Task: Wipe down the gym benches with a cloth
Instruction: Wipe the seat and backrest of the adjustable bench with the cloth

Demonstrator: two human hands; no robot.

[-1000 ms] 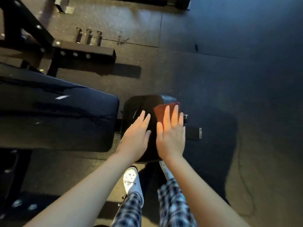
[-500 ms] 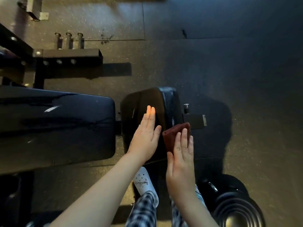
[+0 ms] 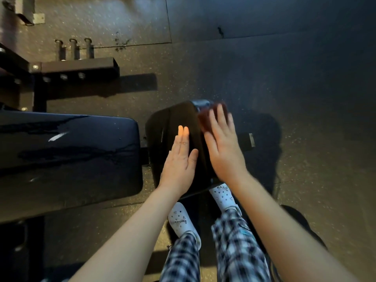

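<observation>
Now at the bench's small seat pad [image 3: 175, 121], we press our left hand [image 3: 180, 161] flat, fingers straight, seemingly to steady the surface, while our right hand [image 3: 223, 147], fingers extended, pushes the reddish cloth [image 3: 204, 121] along its far right edge.

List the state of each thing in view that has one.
Small black padded seat: being wiped at its far right corner.
Long glossy black bench pad: wet-looking streaks, untouched.
Reddish-brown cloth: pressed on the seat, blurred.
Left hand: flat on the seat, fingers straight.
Right hand: flat on the cloth, fingers straight.
</observation>
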